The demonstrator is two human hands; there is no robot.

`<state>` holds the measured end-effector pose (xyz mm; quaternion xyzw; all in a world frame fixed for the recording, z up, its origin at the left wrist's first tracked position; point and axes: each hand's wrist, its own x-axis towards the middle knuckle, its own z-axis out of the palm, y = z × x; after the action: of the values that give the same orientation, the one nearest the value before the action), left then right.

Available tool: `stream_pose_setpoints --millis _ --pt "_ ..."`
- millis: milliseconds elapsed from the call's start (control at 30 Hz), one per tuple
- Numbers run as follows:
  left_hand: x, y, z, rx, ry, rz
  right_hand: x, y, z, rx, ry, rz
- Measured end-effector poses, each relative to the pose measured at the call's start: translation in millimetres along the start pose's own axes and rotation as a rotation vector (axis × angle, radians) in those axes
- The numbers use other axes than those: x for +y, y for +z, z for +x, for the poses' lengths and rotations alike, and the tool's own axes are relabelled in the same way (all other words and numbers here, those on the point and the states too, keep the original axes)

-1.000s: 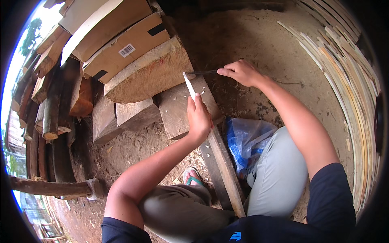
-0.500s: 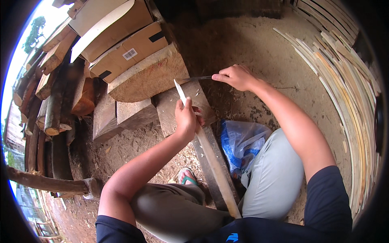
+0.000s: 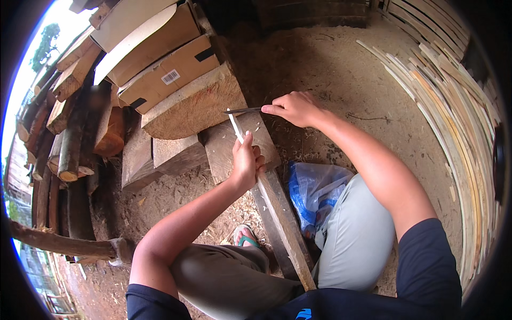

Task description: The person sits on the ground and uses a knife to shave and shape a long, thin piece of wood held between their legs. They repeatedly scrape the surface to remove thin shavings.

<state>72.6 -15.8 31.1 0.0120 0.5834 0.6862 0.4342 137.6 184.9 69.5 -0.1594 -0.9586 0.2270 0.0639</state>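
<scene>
Count: 2 hands, left (image 3: 246, 164), right (image 3: 296, 108); 1 thin pale strip (image 3: 235, 126); 1 knife (image 3: 242, 111); 1 long plank (image 3: 282, 226); 2 cardboard boxes (image 3: 170, 74), (image 3: 140, 24); 1 blue plastic bag (image 3: 314, 192); 1 sandal (image 3: 246, 236)

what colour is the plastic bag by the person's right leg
Blue, partly see-through; the plastic bag shows in the head view.

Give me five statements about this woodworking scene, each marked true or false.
1. The left hand grips a thin pale strip. True.
2. The right hand holds a hammer. False: it holds a knife.
3. A blue plastic bag lies beside the wooden block. True.
4. The cardboard boxes sit to the person's right. False: they are at upper left.
5. Long pale slats are stacked on the right. True.
</scene>
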Motion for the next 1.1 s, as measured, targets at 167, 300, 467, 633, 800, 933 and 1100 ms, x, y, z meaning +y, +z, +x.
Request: stream_pose_setpoints --millis 167,300,467,633,800,933,1100 --pt "-2.6 -0.8 16.7 -0.092 -0.123 -0.070 3.3 9.2 12.1 -0.061 0.018 -0.013" --pt "-5.2 -2.6 25.6 -0.104 -0.157 -0.099 8.3 14.2 21.6 -0.087 0.039 -0.006" --pt "-5.4 -6.6 23.5 -0.089 -0.154 -0.073 8.4 14.1 33.5 -0.140 0.028 0.006" --pt "-5.0 -2.0 25.3 -0.079 -0.168 -0.075 2.3 11.3 38.1 -0.098 -0.015 -0.089" --pt "-6.6 -4.0 27.2 -0.076 -0.188 -0.098 -4.7 27.4 34.2 0.017 -0.049 -0.092" --pt "-5.5 -3.8 29.1 -0.082 -0.183 -0.090 -15.9 32.6 37.5 0.035 -0.043 -0.113" --pt "-1.8 -3.1 27.4 -0.098 -0.208 -0.092 4.7 17.9 35.5 0.015 -0.050 -0.130"
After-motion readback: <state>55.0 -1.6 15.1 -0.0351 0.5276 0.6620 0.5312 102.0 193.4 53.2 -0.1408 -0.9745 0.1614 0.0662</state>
